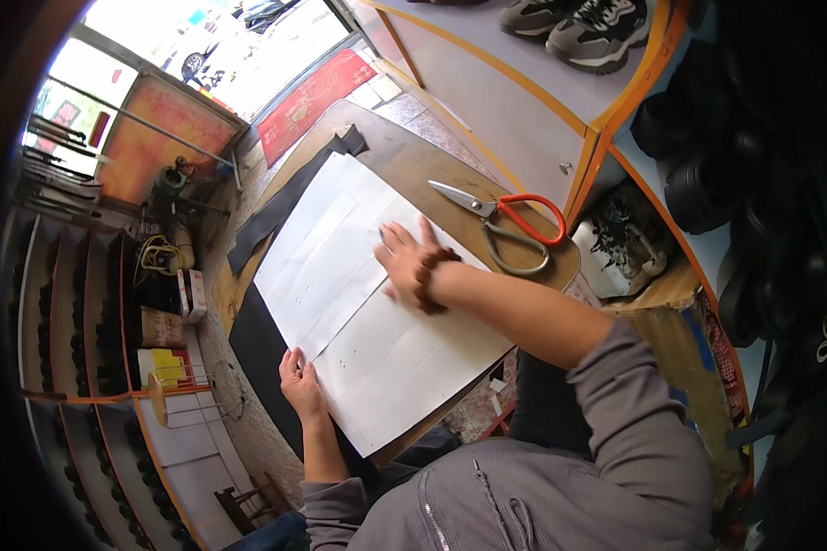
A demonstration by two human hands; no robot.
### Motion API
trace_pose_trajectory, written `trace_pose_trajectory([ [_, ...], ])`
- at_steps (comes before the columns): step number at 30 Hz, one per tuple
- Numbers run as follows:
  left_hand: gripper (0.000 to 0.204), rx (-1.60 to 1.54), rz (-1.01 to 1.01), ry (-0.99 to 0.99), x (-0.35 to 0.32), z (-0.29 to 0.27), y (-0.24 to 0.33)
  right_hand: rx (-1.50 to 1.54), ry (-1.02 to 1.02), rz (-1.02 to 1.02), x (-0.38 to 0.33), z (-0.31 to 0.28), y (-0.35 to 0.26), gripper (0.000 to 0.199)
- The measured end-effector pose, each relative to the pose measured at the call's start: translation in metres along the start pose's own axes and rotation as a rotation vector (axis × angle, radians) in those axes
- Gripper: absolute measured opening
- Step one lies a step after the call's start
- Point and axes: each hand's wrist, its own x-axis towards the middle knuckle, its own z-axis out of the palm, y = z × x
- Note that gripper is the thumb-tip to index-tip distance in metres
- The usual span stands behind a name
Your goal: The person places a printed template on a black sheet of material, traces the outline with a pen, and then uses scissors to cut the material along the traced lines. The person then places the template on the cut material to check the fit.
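A large white sheet (404, 367) with faint crease lines and a few small dark marks lies over black sheet material (265, 354) on a worn brown board (404, 147). My right hand (404, 262), slightly blurred, rests on the middle of the white sheet with its fingers apart. A brown beaded bracelet (425, 278) circles that wrist. At the sheet's left edge is my left hand (303, 386), fingers stretched forward and thumb a little apart; whether they press on the edge I cannot tell. Scissors (489, 209) with one red handle loop lie right of the sheet, blades parted.
A white cabinet (515, 101) with orange edging stands at the far right, grey and black sneakers (597, 37) on top. Dark shoes (698, 184) fill the right side. Shelves (73, 312) line the left, near a stool (161, 399). A red mat (312, 101) lies by the doorway.
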Motion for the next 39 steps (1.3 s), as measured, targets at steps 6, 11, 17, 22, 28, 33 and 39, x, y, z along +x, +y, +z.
trace_pose_trajectory([
  [6, 0.037, 0.083, 0.057, 0.020, 0.001, -0.001, -0.005, -0.048, 0.048, -0.109, -0.114, 0.020, 0.008, 0.068],
  [11, 0.038, 0.048, -0.002, 0.005, 0.003, -0.001, -0.006, -0.025, 0.242, -0.210, -0.153, 0.046, 0.010, 0.082],
  [17, 0.038, 0.147, 0.019, -0.035, 0.003, -0.004, 0.005, -0.007, 0.253, -0.236, -0.155, 0.049, 0.013, 0.082],
  [22, 0.039, 0.178, 0.008, -0.063, 0.006, -0.006, 0.009, -0.010, 0.269, -0.252, -0.155, 0.050, 0.011, 0.080],
  [28, 0.040, 0.161, -0.004, -0.089, 0.009, -0.009, 0.007, 0.037, 0.274, -0.254, -0.155, 0.053, 0.010, 0.075],
  [33, 0.040, 0.143, -0.026, -0.106, 0.009, -0.012, 0.007, 0.073, 0.301, -0.241, -0.158, 0.057, 0.006, 0.073],
  [39, 0.039, 0.132, -0.007, -0.115, 0.012, -0.014, 0.005, 0.080, 0.318, -0.235, -0.160, 0.060, 0.005, 0.071],
])
